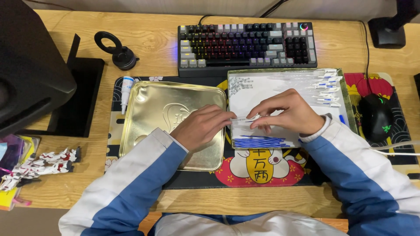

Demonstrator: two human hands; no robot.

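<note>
On the wooden desk (144, 48), in front of a backlit keyboard (247, 43), a dark printed mat (262, 175) carries a shallow gold tin tray (151, 118) on the left and an open box lined with white paper (271, 94) on the right. Inside that box a row of thin blue refills (260, 142) lies along the near edge, and a fan of clear pen barrels with white tips (321, 87) lies at the far right corner. Both hands meet over the box's left edge around one slim clear pen tube (242, 118), held level just above the paper. The left hand (199, 127) is nearly closed, thumb and forefinger pinching the tube's left end, its wrist resting over the tray's corner. The right hand (291, 111) is curled with fingers arched, fingertips pinching the tube's right end. For work this fine, it looks wise to keep the tube level and low over the box, grip it close to the ends with light pressure, and steady both wrists against the mat so the small part does not slip or bend.
</note>
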